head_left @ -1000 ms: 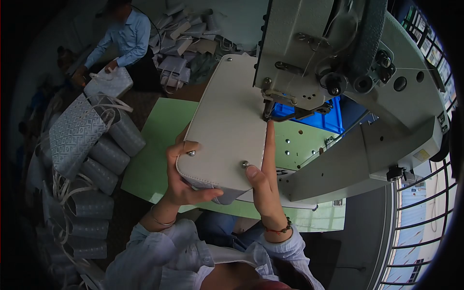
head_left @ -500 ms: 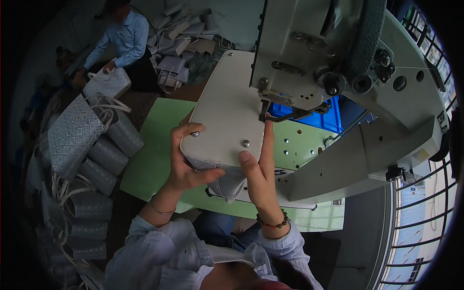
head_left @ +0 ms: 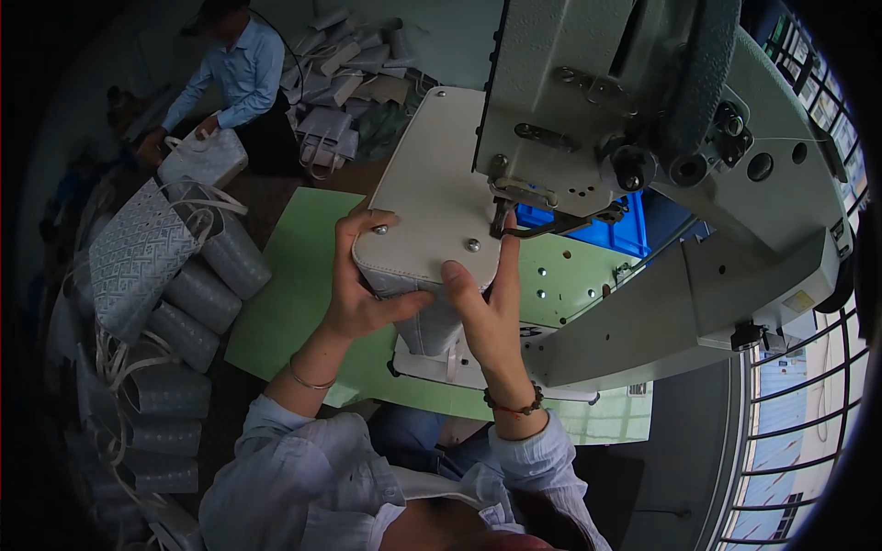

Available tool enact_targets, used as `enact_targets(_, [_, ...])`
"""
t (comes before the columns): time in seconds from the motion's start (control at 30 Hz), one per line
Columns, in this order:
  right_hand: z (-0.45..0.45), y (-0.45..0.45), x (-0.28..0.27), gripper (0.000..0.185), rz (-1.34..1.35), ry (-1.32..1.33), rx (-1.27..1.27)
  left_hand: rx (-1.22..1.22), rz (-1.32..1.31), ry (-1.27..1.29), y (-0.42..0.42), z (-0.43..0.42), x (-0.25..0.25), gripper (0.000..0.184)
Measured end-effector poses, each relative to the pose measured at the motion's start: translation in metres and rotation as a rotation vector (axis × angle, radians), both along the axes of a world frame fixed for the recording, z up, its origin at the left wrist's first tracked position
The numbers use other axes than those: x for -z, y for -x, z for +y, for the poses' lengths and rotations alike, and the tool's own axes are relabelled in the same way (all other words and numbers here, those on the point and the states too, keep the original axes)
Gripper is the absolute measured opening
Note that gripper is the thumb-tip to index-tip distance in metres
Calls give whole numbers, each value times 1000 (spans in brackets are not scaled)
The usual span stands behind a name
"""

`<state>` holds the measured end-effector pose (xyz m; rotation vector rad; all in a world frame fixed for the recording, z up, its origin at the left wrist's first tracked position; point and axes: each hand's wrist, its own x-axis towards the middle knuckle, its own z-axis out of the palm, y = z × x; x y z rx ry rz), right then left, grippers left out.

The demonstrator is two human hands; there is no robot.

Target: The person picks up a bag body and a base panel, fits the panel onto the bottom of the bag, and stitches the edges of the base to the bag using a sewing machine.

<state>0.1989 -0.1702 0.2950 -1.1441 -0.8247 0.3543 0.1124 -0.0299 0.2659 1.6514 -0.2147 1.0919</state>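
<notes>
A handbag (head_left: 424, 197) is held upside down, its pale flat base with rounded corners facing up. Round metal feet (head_left: 474, 245) stud the base, and stitching runs along its edge. At the near left corner, my left hand (head_left: 354, 298) grips the bag, fingers on the base and thumb against the grey side. My right hand (head_left: 489, 317) holds the near right corner, thumb on top and index finger along the right edge, close to the presser foot (head_left: 501, 219). That foot of the sewing machine (head_left: 560, 101) sits on the base's right edge. The machine head hides part of the bag.
Under the machine is a green tabletop (head_left: 294, 266), with a blue crate (head_left: 632, 225) behind. Grey bags (head_left: 147, 257) are stacked at left. A seated person (head_left: 243, 78) handles another bag (head_left: 207, 156) near a heap of bags (head_left: 354, 55). A barred window (head_left: 799, 413) is at right.
Both hands have shifted the bag slightly away from me under the presser foot, its near edge now farther up. My grip stays much the same.
</notes>
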Motion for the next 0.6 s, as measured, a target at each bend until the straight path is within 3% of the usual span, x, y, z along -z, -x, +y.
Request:
enact_targets(0.17, [9,-4,2,85,36,-40,11,-10,-6,2,-11,9,3,83])
enact_targets(0.33, [13,-9,-5,62,25,-91,52,-8,-7,44,-17,12,3,83])
enact_targets(0.6, [21,-16,0,51,-13,-114,118,-29,-4,47,-24,14,1,81])
